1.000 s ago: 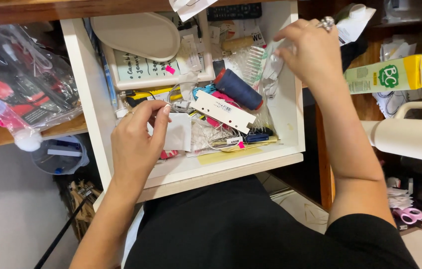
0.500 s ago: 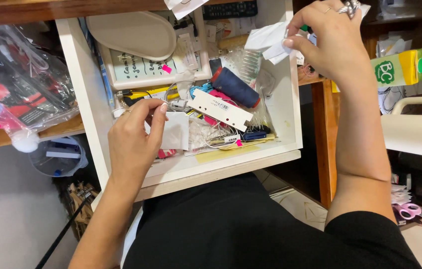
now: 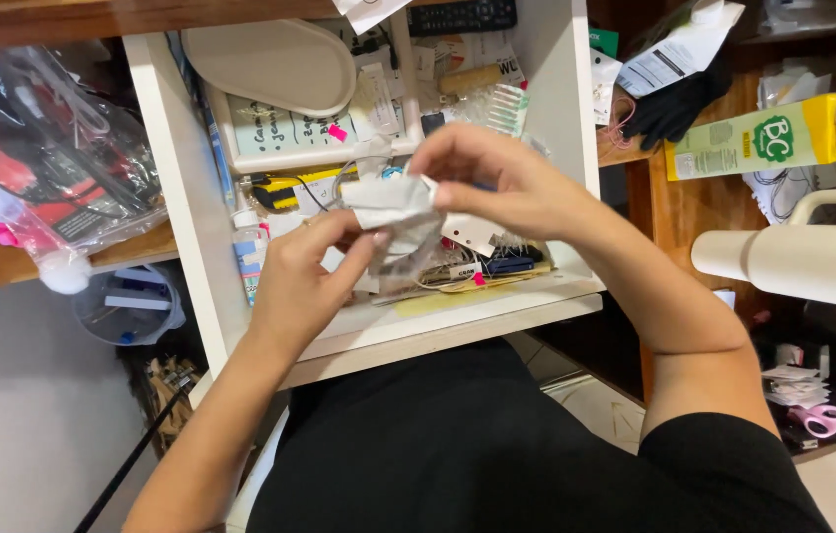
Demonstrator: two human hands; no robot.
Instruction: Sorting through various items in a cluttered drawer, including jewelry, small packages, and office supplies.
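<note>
1. White drawer pulled open in front of me, crammed with clutter.
2. Green-yellow carton lying on the wooden shelf, right.
3. My left hand pinches the lower edge of the crumpled white paper.
4. My right hand is clamped on its top edge, above the drawer.

Crumpled white-grey paper packet, held up above open drawer clutter, pinched at both sides
</note>
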